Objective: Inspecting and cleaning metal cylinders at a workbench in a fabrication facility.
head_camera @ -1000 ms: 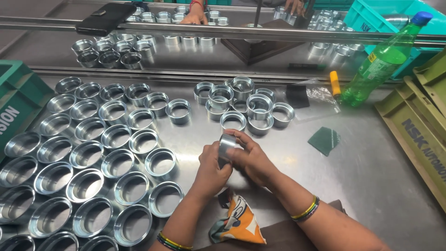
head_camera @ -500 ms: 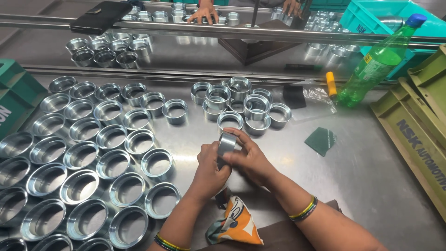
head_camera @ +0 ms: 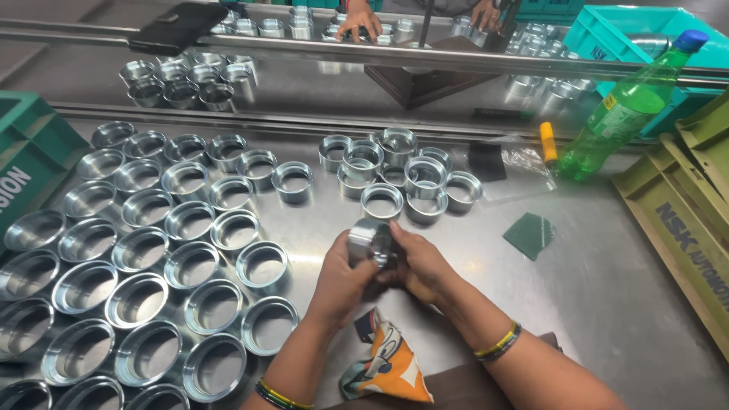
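Ring rows (head_camera: 137, 258) left (loose ring pile (head_camera: 395, 171) ahead), green pad (head_camera: 529, 234) right.

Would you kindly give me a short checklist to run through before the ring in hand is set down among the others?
1. Ring held by both hands: ok, left hand and right hand wrap it above the table.
2. Free spot to set it: ok, bare metal lies between the rows of rings on the left and the heap behind.
3. Ring's inner face clean: cannot tell, fingers cover it.
4. Cloth clear of the hands: ok, it lies below the wrists.
5. Green pad within reach: ok, it lies to the right.
6. Bottle stable: cannot tell, it leans.
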